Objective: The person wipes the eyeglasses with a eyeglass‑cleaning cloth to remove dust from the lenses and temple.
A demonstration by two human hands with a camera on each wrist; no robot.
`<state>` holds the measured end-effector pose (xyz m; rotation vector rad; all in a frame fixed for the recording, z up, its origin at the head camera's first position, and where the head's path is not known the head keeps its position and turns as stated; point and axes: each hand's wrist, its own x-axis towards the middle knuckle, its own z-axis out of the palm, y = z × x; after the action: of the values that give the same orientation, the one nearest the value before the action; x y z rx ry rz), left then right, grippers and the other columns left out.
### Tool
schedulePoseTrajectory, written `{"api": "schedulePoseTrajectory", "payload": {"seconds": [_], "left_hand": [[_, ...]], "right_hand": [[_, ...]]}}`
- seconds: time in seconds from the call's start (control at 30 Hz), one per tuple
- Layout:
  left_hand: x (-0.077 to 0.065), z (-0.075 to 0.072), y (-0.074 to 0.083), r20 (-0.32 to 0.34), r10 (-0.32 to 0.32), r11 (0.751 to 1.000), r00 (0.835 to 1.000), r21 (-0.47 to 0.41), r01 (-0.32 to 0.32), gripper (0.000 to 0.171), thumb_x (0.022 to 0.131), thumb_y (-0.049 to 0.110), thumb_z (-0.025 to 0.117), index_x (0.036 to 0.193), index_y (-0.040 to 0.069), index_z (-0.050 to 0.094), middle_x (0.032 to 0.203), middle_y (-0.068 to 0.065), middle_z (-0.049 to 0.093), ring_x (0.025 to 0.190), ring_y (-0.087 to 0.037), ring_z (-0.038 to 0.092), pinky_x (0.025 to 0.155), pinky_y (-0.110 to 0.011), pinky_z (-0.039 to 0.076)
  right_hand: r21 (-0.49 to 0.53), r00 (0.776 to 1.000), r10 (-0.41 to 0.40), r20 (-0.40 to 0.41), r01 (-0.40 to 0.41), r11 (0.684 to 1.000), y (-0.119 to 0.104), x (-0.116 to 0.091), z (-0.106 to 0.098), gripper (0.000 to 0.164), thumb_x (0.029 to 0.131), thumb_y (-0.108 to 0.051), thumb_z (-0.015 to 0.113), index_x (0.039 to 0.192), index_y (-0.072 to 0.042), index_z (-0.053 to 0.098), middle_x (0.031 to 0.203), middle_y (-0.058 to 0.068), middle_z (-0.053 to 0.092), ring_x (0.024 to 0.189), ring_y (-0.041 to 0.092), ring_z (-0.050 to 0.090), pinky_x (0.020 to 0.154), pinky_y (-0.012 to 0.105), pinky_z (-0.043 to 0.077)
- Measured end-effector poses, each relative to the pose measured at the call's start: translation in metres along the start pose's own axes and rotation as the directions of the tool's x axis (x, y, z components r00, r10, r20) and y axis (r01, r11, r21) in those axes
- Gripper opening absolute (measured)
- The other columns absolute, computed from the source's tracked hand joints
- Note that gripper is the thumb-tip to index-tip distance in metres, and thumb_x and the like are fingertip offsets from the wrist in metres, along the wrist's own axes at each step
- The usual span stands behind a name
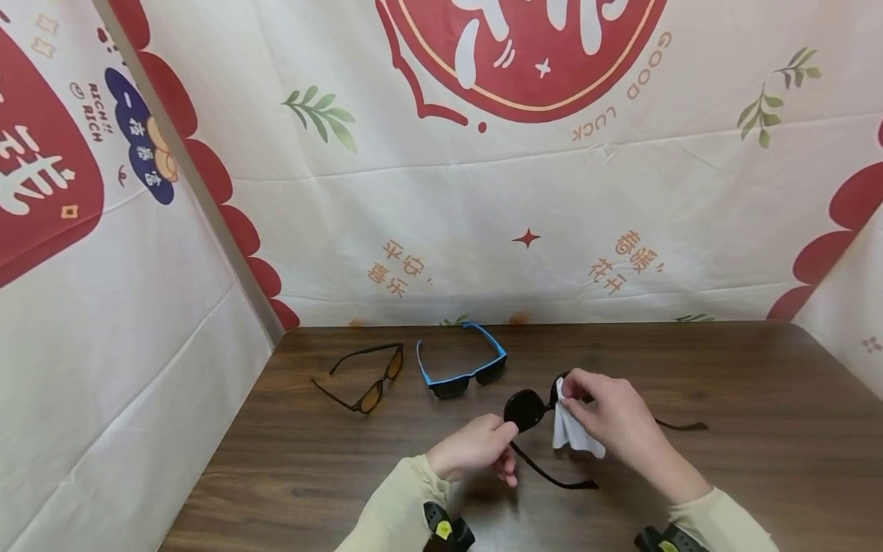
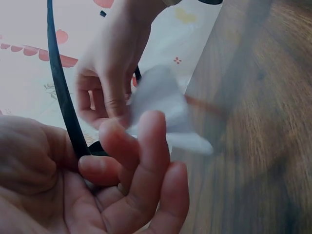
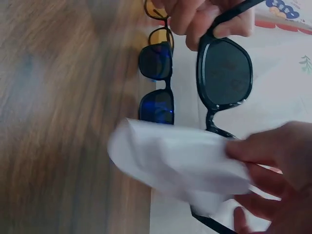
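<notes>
A pair of black sunglasses (image 1: 524,410) is held up over the table, lenses facing away and temples pointing back. My left hand (image 1: 477,446) pinches it at the outer corner of the left lens, beside the hinge. In the right wrist view that dark lens (image 3: 226,73) shows below the left fingers. My right hand (image 1: 610,410) pinches a white cloth (image 1: 574,431) against the other lens, which the cloth and fingers mostly hide. Blurred in both wrist views, the cloth (image 3: 180,158) hangs down from the right fingertips.
Glasses with amber lenses (image 1: 372,396) and dark frames lie open at the table's left. Blue-framed sunglasses (image 1: 461,381) lie open beside them, near the back edge. A printed white curtain (image 1: 441,222) stands behind the brown wooden table (image 1: 290,468).
</notes>
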<state>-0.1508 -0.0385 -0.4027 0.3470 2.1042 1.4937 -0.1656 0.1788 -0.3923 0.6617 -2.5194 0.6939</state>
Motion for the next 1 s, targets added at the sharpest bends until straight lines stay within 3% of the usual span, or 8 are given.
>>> {"api": "schedulePoseTrajectory", "payload": {"seconds": [0.13, 0.3, 0.37, 0.47, 0.63, 0.77, 0.83, 1.0], "left_hand": [[-0.0001, 0.0004, 0.0005, -0.001, -0.002, 1.000, 1.000, 0.000, 0.002, 0.030, 0.095, 0.011, 0.038, 0.072, 0.000, 0.052, 0.054, -0.004, 0.054, 0.049, -0.015, 0.061, 0.057, -0.030, 0.054], [-0.0007, 0.0016, 0.0019, 0.021, -0.006, 1.000, 1.000, -0.002, 0.006, 0.031, 0.096, 0.011, 0.037, 0.070, 0.000, 0.051, 0.054, -0.004, 0.053, 0.049, -0.015, 0.061, 0.057, -0.030, 0.054], [-0.0004, 0.0018, 0.0021, 0.025, -0.004, 1.000, 1.000, -0.004, 0.004, 0.031, 0.096, 0.011, 0.037, 0.071, -0.001, 0.052, 0.054, -0.004, 0.053, 0.049, -0.014, 0.061, 0.058, -0.030, 0.054], [0.0004, 0.0016, 0.0024, 0.023, -0.001, 1.000, 1.000, -0.009, 0.001, 0.029, 0.095, 0.010, 0.037, 0.074, -0.002, 0.053, 0.056, -0.004, 0.054, 0.051, -0.014, 0.061, 0.058, -0.030, 0.054], [0.0017, 0.0011, 0.0013, 0.003, 0.004, 1.000, 1.000, -0.013, -0.004, 0.027, 0.096, 0.010, 0.037, 0.077, 0.001, 0.054, 0.058, -0.004, 0.056, 0.054, -0.015, 0.063, 0.059, -0.029, 0.054], [0.0020, 0.0015, -0.0006, 0.001, 0.011, 1.000, 1.000, -0.010, -0.011, 0.026, 0.096, 0.011, 0.037, 0.077, 0.002, 0.053, 0.058, -0.004, 0.056, 0.054, -0.016, 0.063, 0.059, -0.030, 0.054], [0.0018, 0.0021, -0.0014, 0.005, 0.012, 1.000, 1.000, -0.008, -0.012, 0.027, 0.096, 0.011, 0.037, 0.076, 0.001, 0.053, 0.057, -0.004, 0.055, 0.053, -0.016, 0.063, 0.059, -0.030, 0.054], [0.0007, 0.0040, -0.0015, 0.003, 0.011, 1.000, 1.000, -0.011, -0.011, 0.028, 0.096, 0.011, 0.037, 0.076, 0.000, 0.054, 0.057, -0.004, 0.055, 0.053, -0.016, 0.062, 0.059, -0.030, 0.054]], "right_hand": [[-0.093, 0.995, 0.027, 0.091, -0.018, 0.995, 0.0005, -0.0034, -0.0031, 0.026, 0.071, -0.005, 0.079, 0.072, -0.018, 0.057, 0.066, -0.013, 0.056, 0.060, 0.008, 0.053, 0.054, 0.032, 0.042], [-0.255, 0.996, 0.002, -0.088, -0.025, 0.967, -0.0001, -0.0055, -0.0030, 0.024, 0.067, -0.001, 0.071, 0.071, -0.013, 0.050, 0.060, -0.005, 0.047, 0.054, 0.018, 0.046, 0.046, 0.037, 0.036], [-0.242, 0.985, -0.009, -0.173, -0.033, 0.970, -0.0004, -0.0043, -0.0021, 0.022, 0.069, 0.002, 0.071, 0.073, -0.009, 0.051, 0.062, 0.000, 0.050, 0.056, 0.022, 0.048, 0.046, 0.039, 0.038], [-0.148, 0.976, -0.017, -0.216, -0.016, 0.989, -0.0010, -0.0007, -0.0015, 0.022, 0.071, 0.005, 0.074, 0.078, -0.007, 0.056, 0.069, 0.003, 0.059, 0.062, 0.023, 0.053, 0.052, 0.041, 0.044], [-0.026, 0.994, -0.018, -0.103, 0.016, 1.000, -0.0001, 0.0021, -0.0020, 0.029, 0.068, 0.004, 0.081, 0.077, -0.016, 0.062, 0.072, -0.006, 0.064, 0.066, 0.017, 0.058, 0.056, 0.034, 0.045], [-0.092, 0.998, 0.027, 0.054, -0.022, 0.995, 0.0023, -0.0009, -0.0051, 0.028, 0.071, -0.002, 0.080, 0.074, -0.020, 0.058, 0.070, -0.013, 0.059, 0.067, 0.015, 0.056, 0.062, 0.039, 0.042], [-0.159, 0.995, 0.051, 0.081, -0.038, 0.987, 0.0032, -0.0028, -0.0061, 0.027, 0.072, -0.005, 0.078, 0.072, -0.019, 0.056, 0.066, -0.013, 0.055, 0.066, 0.016, 0.054, 0.060, 0.043, 0.040], [-0.230, 0.993, 0.057, -0.099, -0.079, 0.970, 0.0039, -0.0047, -0.0046, 0.022, 0.071, -0.001, 0.073, 0.075, -0.011, 0.054, 0.064, -0.001, 0.053, 0.061, 0.023, 0.050, 0.050, 0.043, 0.039]]}}
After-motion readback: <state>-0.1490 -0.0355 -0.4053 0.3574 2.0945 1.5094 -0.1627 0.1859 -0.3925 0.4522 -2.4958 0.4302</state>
